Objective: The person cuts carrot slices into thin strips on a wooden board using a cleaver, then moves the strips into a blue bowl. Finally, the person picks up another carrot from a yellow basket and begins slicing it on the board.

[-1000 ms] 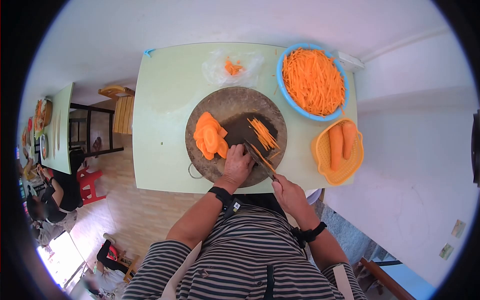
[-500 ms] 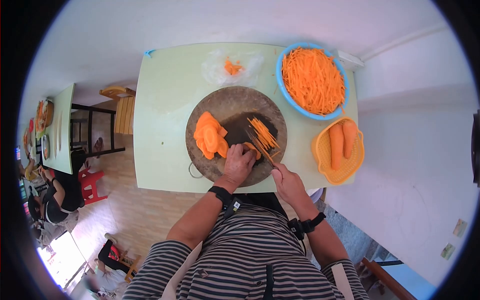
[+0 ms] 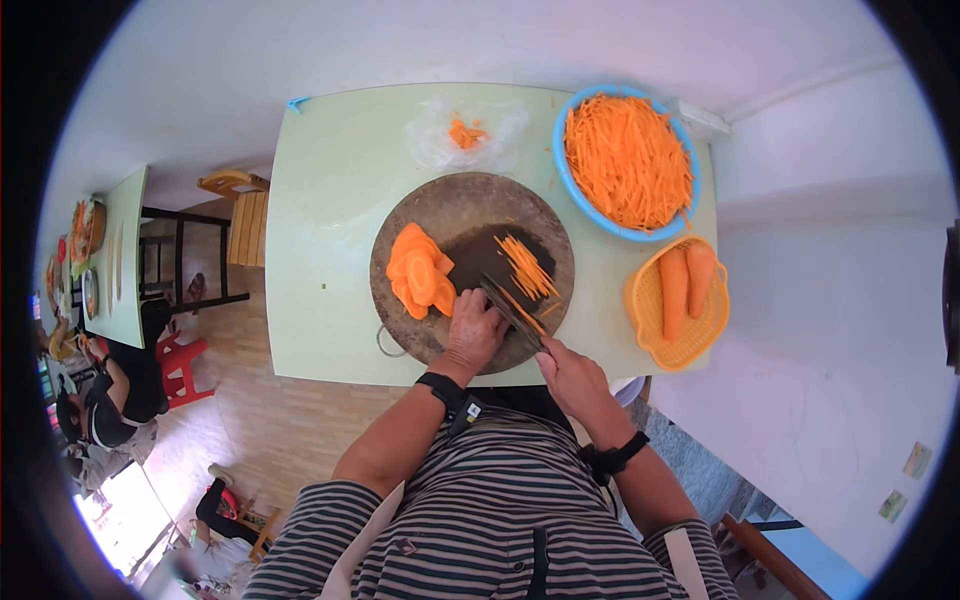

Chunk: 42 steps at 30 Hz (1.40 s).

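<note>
A round wooden chopping board (image 3: 485, 192) lies under both hands. My right hand (image 3: 576, 380) is closed round the handle of a kitchen knife (image 3: 514, 316), whose blade slants up and left across the board. The blade stands right against the fingertips of my left hand (image 3: 476, 330). Those fingers are bent and press on carrot slices, now mostly hidden by the hand and blade. A heap of overlapping carrot slices (image 3: 418, 270) rests left of my left hand. Thin carrot strips (image 3: 525, 267) lie beyond the blade on a dark wet patch.
At the back right stands a blue basin (image 3: 563, 188) heaped with carrot shreds (image 3: 628, 165). In front of it, a yellow basket (image 3: 648, 335) holds two whole carrots (image 3: 674, 295). Carrot bits (image 3: 465, 133) lie on a plastic bag (image 3: 425, 140) behind the board. Other people sit far left.
The knife blade has shifted left towards my left fingertips and shows more of its flat side, covering the carrot piece seen there before. My right hand has moved slightly left; my left hand is nearly still.
</note>
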Each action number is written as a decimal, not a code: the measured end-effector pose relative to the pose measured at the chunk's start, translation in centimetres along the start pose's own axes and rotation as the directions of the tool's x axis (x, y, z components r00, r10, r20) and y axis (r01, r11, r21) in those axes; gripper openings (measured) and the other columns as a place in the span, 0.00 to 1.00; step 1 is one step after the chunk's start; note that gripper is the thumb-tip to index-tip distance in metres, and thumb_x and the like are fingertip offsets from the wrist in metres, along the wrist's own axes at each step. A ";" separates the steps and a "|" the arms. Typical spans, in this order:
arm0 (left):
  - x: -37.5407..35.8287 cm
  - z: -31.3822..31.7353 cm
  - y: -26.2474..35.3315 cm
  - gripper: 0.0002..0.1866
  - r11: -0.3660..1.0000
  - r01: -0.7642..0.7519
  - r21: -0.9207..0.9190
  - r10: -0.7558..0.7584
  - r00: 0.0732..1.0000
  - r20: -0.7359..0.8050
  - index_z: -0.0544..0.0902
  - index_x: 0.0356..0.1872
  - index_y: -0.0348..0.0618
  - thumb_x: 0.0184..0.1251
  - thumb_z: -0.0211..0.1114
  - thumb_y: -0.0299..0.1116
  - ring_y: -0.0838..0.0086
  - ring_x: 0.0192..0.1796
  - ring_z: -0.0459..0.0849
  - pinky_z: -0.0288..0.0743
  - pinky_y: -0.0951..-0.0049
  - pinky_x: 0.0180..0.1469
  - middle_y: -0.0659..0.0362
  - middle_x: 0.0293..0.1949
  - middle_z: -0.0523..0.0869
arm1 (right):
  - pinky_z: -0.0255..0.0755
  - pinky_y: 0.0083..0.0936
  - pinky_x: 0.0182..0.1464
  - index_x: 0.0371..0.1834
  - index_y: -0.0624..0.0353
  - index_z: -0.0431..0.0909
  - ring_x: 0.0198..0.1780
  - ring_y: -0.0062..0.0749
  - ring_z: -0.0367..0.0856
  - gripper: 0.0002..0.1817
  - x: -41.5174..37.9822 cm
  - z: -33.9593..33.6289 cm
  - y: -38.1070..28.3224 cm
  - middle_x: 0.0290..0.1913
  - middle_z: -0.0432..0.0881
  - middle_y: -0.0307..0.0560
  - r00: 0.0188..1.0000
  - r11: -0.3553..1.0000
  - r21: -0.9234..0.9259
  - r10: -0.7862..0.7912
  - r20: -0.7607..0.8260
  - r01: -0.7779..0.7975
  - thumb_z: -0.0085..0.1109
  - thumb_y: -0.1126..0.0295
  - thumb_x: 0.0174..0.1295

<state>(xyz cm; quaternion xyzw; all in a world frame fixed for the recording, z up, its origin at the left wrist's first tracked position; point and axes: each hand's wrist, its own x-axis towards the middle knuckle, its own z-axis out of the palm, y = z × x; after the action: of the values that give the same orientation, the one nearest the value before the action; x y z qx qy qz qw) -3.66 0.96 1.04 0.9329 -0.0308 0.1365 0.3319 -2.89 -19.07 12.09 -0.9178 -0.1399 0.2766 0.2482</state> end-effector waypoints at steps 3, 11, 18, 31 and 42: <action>0.0 0.1 0.2 0.09 1.000 0.019 0.010 -0.018 1.000 -0.015 0.88 0.35 0.44 0.51 0.75 0.29 0.56 0.44 0.76 0.73 0.59 0.47 0.53 0.38 0.76 | 0.80 0.53 0.43 0.61 0.57 0.77 0.42 0.64 0.87 0.20 1.1 0.1 -0.3 0.39 0.88 0.63 0.999 1.000 0.016 -0.022 -0.024 0.023 0.51 0.54 0.79; -0.1 0.3 0.0 0.10 0.999 0.009 -0.040 -0.010 0.999 -0.034 0.88 0.37 0.46 0.52 0.74 0.28 0.57 0.45 0.77 0.73 0.59 0.48 0.55 0.39 0.78 | 0.79 0.52 0.45 0.61 0.57 0.77 0.42 0.63 0.87 0.19 0.2 -0.1 0.6 0.40 0.88 0.63 0.999 0.995 0.094 -0.010 -0.032 0.013 0.52 0.55 0.78; 0.1 -0.1 0.2 0.10 1.000 0.018 -0.016 -0.018 1.000 0.003 0.87 0.36 0.44 0.50 0.75 0.29 0.57 0.46 0.76 0.73 0.58 0.49 0.55 0.40 0.76 | 0.80 0.53 0.43 0.61 0.56 0.77 0.42 0.62 0.87 0.20 -0.6 -0.1 -0.1 0.40 0.88 0.62 0.999 0.999 0.036 -0.008 -0.031 0.010 0.52 0.54 0.78; 0.3 0.1 0.2 0.09 0.999 -0.014 -0.041 0.012 0.998 -0.068 0.86 0.35 0.43 0.52 0.75 0.28 0.56 0.43 0.77 0.74 0.59 0.47 0.55 0.37 0.77 | 0.79 0.54 0.47 0.61 0.57 0.78 0.43 0.65 0.86 0.20 0.1 0.0 0.8 0.40 0.88 0.64 1.000 0.992 0.125 0.010 -0.011 -0.008 0.51 0.54 0.79; 0.2 0.0 0.2 0.10 1.000 0.009 -0.029 -0.010 0.999 -0.033 0.87 0.38 0.44 0.53 0.74 0.28 0.57 0.44 0.76 0.74 0.59 0.48 0.54 0.38 0.77 | 0.80 0.52 0.44 0.61 0.56 0.78 0.43 0.63 0.87 0.20 0.7 -0.5 -0.4 0.39 0.88 0.64 1.000 1.000 0.001 0.020 0.018 -0.020 0.51 0.53 0.79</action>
<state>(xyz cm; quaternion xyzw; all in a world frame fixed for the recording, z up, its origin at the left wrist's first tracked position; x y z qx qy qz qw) -3.46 0.81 1.27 0.9257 -0.0229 0.1499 0.3466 -2.09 -18.66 12.39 -0.9163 -0.1329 0.2875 0.2449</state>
